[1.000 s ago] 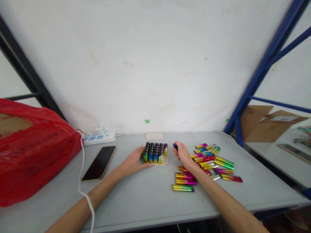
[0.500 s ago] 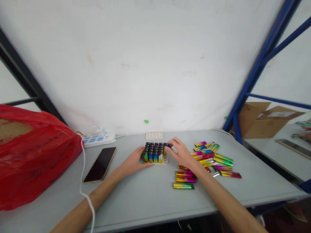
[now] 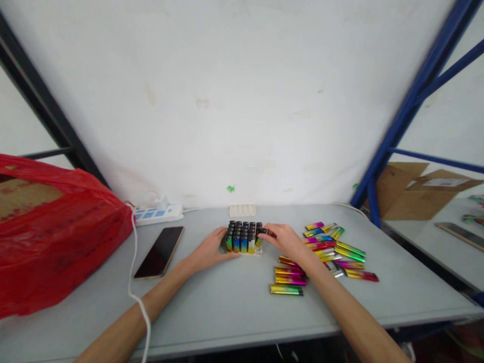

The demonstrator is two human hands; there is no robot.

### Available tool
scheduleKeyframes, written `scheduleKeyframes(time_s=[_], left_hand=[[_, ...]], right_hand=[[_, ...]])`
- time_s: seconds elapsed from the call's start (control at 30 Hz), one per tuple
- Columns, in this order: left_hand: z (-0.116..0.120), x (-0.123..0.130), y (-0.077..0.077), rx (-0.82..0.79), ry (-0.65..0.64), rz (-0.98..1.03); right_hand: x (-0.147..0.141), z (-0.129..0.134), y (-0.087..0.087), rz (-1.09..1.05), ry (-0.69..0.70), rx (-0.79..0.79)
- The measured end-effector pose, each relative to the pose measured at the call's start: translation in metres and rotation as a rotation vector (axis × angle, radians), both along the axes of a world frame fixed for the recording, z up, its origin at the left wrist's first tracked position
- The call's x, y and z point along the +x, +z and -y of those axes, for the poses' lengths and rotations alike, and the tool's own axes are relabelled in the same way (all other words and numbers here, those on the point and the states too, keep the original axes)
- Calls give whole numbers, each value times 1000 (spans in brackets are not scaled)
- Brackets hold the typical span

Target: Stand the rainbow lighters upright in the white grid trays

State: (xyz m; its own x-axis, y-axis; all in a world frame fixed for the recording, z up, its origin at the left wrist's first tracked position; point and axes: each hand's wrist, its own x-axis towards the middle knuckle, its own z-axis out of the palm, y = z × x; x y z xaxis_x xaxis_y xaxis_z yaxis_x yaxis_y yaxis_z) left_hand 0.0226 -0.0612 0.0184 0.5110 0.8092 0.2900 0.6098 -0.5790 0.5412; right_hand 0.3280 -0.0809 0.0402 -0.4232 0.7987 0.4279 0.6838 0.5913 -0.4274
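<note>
Several lighters with black tops and shiny coloured bodies stand upright in tight rows in a pale tray. My left hand grips the tray's left end, thumb along the front and fingers behind. At the right end, my right hand pinches the black top of a yellowish lighter standing in the front right corner. Its lower end is at the tray; how deep it sits I cannot tell. To the right, partly behind my right forearm, lies a loose pile of metallic lighters in several colours.
A second pale tray lies against the wall. On the left are a phone, a power strip, a white cable and a red plastic bag. Blue rack posts and a cardboard box stand at the right.
My right hand has lowered the lighter into the front right corner of the tray, where a gap showed before. My left hand keeps its grip. The whole view has shifted slightly.
</note>
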Motion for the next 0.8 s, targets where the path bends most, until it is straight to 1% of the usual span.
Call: scheduleKeyframes(time_s=[0.1,0.17,0.33,0.4,0.47,0.53,0.6,0.67,0.7,0.73,0.8], left_hand=[[1,0,3,-5,-3,-7],[1,0,3,1,-9,-6],[0,0,3,4,-14,-11],[0,0,3,4,-13,-5],[0,-1,4,5,-13,3],[0,-1,4,5,-12,8],[-1,-1,4,8,-11,14],[-1,-1,3,13,-7,18],[-2,0,3,15,-6,19],[-2,0,3,15,-7,18],[-2,0,3,15,-9,20]], right_hand=[[1,0,0,59,-34,9],[-3,2,1,78,-52,3],[-13,7,6,134,-149,-30],[-6,4,9,123,-149,-27],[11,-1,12,115,-206,7],[36,-8,12,141,-353,44],[65,-14,9,185,-568,26],[89,-17,5,267,-782,-84],[99,-18,2,301,-860,-157],[106,-18,0,328,-910,-225],[114,-18,-4,361,-953,-322]])
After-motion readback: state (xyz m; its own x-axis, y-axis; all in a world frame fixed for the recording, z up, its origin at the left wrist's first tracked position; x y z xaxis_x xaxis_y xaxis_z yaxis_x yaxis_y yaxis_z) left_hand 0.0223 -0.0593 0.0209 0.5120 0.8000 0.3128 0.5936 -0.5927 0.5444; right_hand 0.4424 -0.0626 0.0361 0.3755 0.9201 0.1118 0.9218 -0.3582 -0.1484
